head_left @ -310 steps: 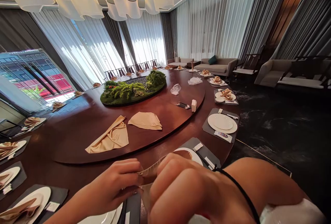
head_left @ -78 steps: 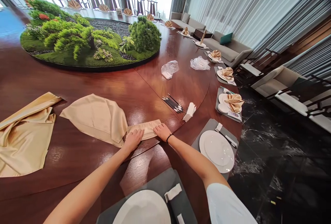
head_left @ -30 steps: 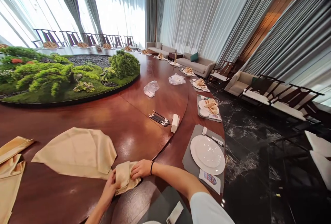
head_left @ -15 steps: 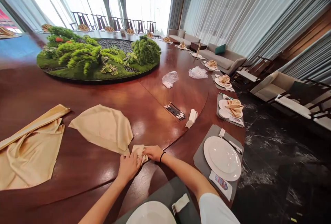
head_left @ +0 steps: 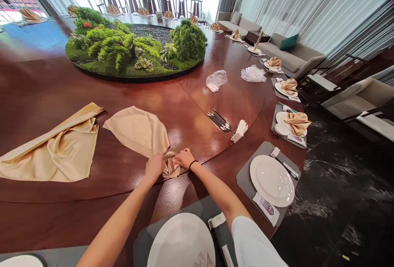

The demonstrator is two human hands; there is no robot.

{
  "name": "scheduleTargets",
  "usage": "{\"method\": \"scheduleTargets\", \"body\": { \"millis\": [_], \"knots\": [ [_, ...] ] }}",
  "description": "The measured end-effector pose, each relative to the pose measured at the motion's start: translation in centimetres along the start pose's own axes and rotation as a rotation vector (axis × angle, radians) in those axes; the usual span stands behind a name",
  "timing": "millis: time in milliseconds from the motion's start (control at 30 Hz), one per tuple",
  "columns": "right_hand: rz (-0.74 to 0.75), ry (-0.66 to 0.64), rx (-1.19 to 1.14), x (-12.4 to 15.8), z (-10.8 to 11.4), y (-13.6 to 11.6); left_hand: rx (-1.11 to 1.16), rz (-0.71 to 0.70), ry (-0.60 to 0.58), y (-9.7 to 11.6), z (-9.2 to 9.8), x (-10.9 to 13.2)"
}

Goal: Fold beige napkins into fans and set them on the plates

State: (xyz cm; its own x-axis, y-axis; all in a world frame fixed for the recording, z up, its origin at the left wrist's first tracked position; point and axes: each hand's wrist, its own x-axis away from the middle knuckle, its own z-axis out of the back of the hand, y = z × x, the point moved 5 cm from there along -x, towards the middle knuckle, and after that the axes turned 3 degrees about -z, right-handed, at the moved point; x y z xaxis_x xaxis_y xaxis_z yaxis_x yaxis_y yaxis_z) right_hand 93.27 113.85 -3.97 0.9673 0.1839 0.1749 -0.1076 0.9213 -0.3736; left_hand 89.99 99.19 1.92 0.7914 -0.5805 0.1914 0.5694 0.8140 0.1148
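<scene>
Between my hands is a small gathered gold cloth napkin [head_left: 171, 169], bunched in folds on the table near its seam. My left hand [head_left: 154, 166] is closed on its left side. My right hand [head_left: 184, 159], with a black band at the wrist, pinches its upper right part. Just beyond lies a loosely spread gold napkin [head_left: 138, 129], its near corner close to my left hand. Farther left, a larger gold cloth [head_left: 61, 148] lies with one long edge folded over. A white plate [head_left: 182, 240] on a grey placemat is right below my forearms.
Black chopsticks [head_left: 219, 120] and a white stack [head_left: 239, 131] lie right of centre, with crumpled clear plastic [head_left: 216, 81] behind. A planted moss centrepiece [head_left: 135, 49] fills the table's middle. Another plate [head_left: 272, 180] sits at right; folded napkins [head_left: 297, 124] line the rim.
The view has tilted down, showing more of the near plate. The napkin between my hands has gone from a flat folded piece to a bunched, creased shape.
</scene>
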Motion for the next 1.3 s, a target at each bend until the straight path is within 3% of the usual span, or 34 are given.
{"method": "scheduleTargets", "body": {
  "millis": [167, 333, 533, 800, 900, 1000, 1100, 1200, 1300],
  "knots": [
    [-0.285, -0.040, -0.015, -0.5, 0.2, -0.2, -0.149, -0.159, 0.180, 3.1, 1.7, 0.9],
    [-0.513, 0.002, -0.048, -0.6, -0.1, -0.1, -0.169, -0.252, 0.187, 5.6, 0.1, 2.1],
    [-0.601, 0.101, -0.119, 0.6, -0.5, -0.3, -0.145, -0.260, 0.156, 4.8, -2.3, 3.9],
    [-0.659, 0.169, -0.236, 1.4, -0.1, -0.9, 0.199, -0.212, 0.053, 3.8, -3.6, 4.2],
    [-0.629, 0.307, -0.339, 4.8, 0.3, -0.9, 0.351, -0.105, -0.027, 2.2, -4.9, 3.2],
    [-0.680, 0.544, -0.510, 11.4, -0.3, -0.3, 0.444, 0.112, -0.079, 0.2, -6.1, 1.4],
    [-0.747, 0.639, -0.654, 18.3, -2.6, -0.1, 0.540, 0.222, -0.099, 0.2, -6.6, 0.1],
    [-0.758, 0.661, -0.875, 23.1, -4.6, -0.2, 0.747, 0.186, -0.167, 3.3, -7.1, 0.6],
    [-0.650, 0.668, -1.221, 25.3, -4.6, -0.7, 1.104, 0.115, -0.233, 9.4, -8.2, 3.3]
  ]
}}
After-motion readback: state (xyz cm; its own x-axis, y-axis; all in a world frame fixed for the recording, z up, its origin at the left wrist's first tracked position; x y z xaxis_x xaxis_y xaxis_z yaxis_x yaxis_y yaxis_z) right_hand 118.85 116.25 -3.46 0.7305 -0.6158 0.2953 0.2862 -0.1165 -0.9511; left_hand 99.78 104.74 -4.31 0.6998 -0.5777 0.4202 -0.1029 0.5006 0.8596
